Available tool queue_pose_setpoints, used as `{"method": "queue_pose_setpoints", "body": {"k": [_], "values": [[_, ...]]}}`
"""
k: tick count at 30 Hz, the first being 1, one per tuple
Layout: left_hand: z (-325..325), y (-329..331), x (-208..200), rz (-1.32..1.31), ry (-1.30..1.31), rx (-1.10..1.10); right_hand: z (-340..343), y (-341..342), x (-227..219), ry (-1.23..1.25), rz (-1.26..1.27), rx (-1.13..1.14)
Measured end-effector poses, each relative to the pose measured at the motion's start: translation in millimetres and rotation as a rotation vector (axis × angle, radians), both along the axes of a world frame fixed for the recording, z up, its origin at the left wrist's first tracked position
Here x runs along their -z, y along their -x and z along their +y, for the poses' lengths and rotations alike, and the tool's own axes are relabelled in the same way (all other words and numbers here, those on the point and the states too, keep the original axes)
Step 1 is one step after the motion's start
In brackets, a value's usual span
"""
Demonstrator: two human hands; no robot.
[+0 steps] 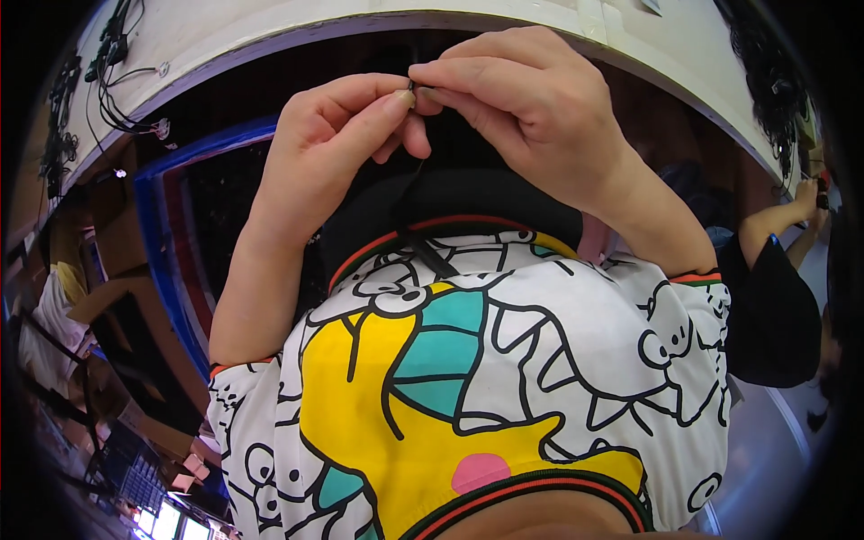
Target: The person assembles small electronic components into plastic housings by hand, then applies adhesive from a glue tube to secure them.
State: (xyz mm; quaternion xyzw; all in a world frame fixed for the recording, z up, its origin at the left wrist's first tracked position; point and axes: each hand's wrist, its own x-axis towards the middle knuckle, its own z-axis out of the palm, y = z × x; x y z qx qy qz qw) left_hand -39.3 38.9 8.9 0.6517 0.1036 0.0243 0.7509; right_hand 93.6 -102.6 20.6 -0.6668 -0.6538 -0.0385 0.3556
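Evidently the step in hand is close fingertip work on a small dark piece, at 12 o'clock, just beyond the near edge of the white table and clear of its top. The piece is mostly covered by fingers, so its kind and exact shape cannot be told. A thin dark cord shows below the fingers, toward 6 o'clock from them; whether it joins the piece is lost against the dark lap. My judgement is that the next move calls for one hand to steady the piece while the other adjusts it, with small, light pressure, since so little of it offers a hold.

The left hand, at 11 o'clock, is closed to a pinch: thumb and index finger meet on the piece, the other fingers curled loosely beneath. The right hand, at 1 o'clock, is also nearly closed, index finger and thumb tips brought together at the piece from the 3 o'clock side; how firmly they grip cannot be told.

Loose cables lie on the table at 10 o'clock, a black bundle at 2 o'clock, and a co-worker's black sleeve shows at 3 o'clock
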Motion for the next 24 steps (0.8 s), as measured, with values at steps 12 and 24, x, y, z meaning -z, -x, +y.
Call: {"method": "queue_pose_setpoints", "body": {"k": [12, 24], "values": [[-17, -2, 8, -0.149, -0.381, -0.151, 2, -3, 6, 0.016, 0.075, -0.004], [-24, -3, 19, -0.149, -0.477, -0.203, 4, 2, 28, -0.101, 0.131, 0.067]]}}
